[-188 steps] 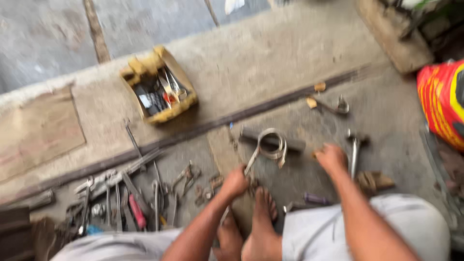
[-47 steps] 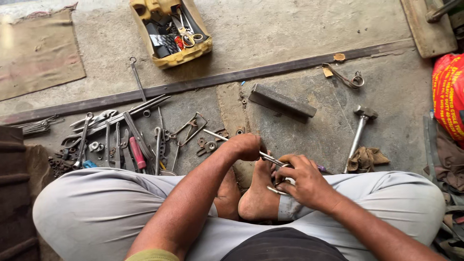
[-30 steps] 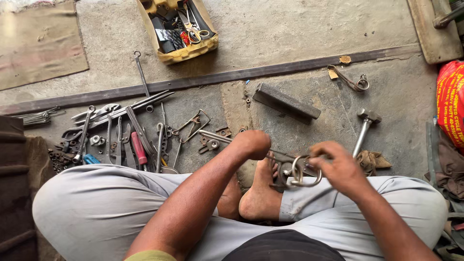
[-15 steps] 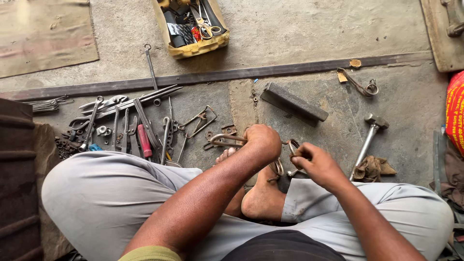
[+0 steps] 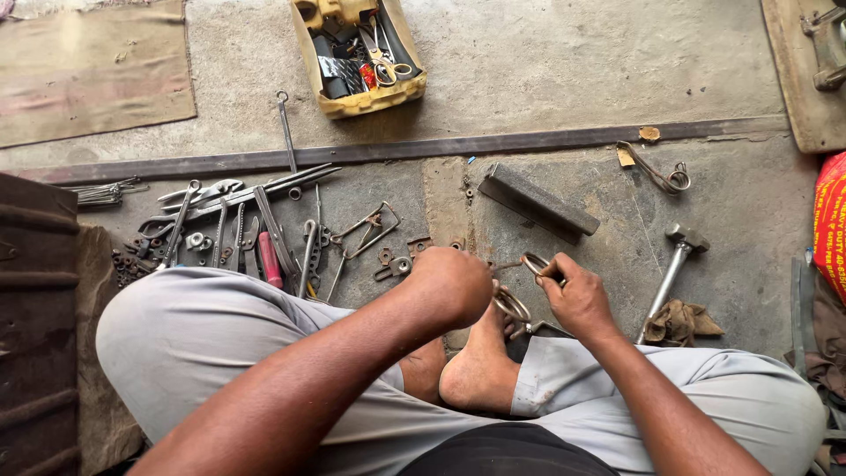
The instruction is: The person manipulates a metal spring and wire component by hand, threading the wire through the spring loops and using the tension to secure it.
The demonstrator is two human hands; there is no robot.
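Note:
I sit cross-legged on a concrete floor in grey trousers, bare feet tucked in front. My left hand (image 5: 451, 284) is closed in a fist over one end of a bent metal wire spring piece (image 5: 513, 304) with round loops. My right hand (image 5: 573, 298) pinches the other looped end (image 5: 534, 264) of the same piece between thumb and fingers. Both hands hover just above my right foot (image 5: 480, 366). How the left fingers grip the metal is hidden under the fist.
Wrenches, pliers and a red-handled tool (image 5: 264, 236) lie spread at the left. A yellow tray (image 5: 359, 55) of tools sits at the top. A steel block (image 5: 539, 203), a hammer (image 5: 671, 264), a rag (image 5: 680, 323) and a wire clip (image 5: 659, 173) lie to the right.
The hands have drawn closer together over the foot, working the looped metal piece. The camera has tilted down and shifted, so the tray and tools moved right in view.

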